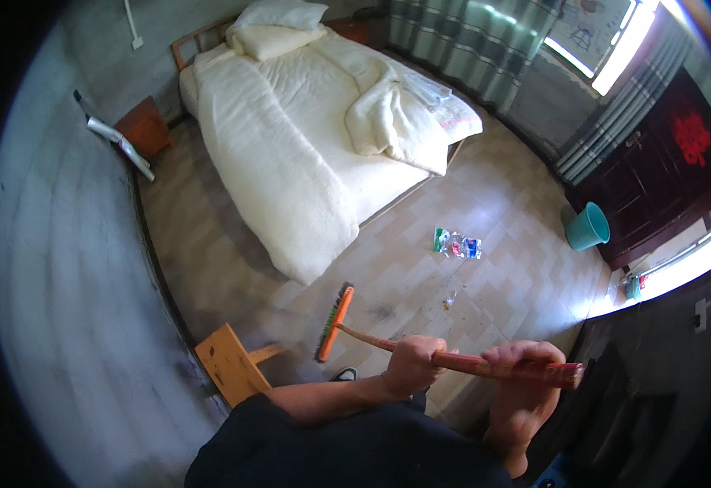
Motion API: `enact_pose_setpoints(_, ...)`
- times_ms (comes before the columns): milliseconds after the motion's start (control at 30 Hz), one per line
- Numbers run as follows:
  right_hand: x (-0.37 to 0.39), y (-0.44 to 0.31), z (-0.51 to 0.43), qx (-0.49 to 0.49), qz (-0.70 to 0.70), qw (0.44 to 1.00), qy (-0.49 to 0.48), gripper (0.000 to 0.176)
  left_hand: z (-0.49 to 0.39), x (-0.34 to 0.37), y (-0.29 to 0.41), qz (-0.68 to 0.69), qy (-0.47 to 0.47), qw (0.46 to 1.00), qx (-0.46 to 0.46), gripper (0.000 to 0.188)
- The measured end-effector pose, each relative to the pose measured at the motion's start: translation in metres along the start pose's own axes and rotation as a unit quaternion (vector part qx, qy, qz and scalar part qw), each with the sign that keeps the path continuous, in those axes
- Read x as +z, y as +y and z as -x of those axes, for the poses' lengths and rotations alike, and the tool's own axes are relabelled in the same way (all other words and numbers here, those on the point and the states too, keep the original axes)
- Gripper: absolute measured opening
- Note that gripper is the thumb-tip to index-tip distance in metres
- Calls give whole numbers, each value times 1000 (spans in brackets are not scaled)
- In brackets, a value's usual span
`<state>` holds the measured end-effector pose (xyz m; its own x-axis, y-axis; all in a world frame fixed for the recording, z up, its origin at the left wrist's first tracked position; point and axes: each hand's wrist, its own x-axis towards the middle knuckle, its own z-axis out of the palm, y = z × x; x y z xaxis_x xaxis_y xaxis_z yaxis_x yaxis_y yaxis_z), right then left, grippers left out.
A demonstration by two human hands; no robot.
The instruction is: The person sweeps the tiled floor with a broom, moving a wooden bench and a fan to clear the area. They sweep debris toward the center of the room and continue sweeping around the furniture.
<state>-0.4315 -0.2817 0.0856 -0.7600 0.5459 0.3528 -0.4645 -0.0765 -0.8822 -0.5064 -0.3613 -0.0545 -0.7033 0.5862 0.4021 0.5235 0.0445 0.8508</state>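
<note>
A broom with a red-painted wooden handle (468,364) slants across in front of me. Its orange brush head (338,320), with green and dark bristles, is at the far left end, at or close to the tiled floor. My left hand (413,365) is wrapped around the middle of the handle. Near the handle's thick top end, my right hand (523,372) holds it with the fingers curled over. Beyond the brush, a small scrap of litter (450,300) lies among dark specks of dirt. Farther out are crumpled plastic wrappers (458,245) in green, blue and red.
A bed with cream bedding (313,140) takes up the far side. Close by on the left stands a wooden stool (233,363) against the wall. A teal bucket (587,227) sits by the dark door (654,177). An orange-brown cabinet (146,129) is beside the bed.
</note>
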Motion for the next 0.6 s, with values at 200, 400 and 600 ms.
enact_pose_setpoints(200,-36,53,13,99,-60,990,74,16,31,26,-55,-19,-34,999,-21,18)
enact_pose_setpoints(400,-78,111,38,187,-59,980,40,17,105,29,-183,-139,-147,971,-125,16)
enact_pose_setpoints(600,-128,111,6,217,-98,970,-40,18,134,74,-261,-307,-275,848,-334,9)
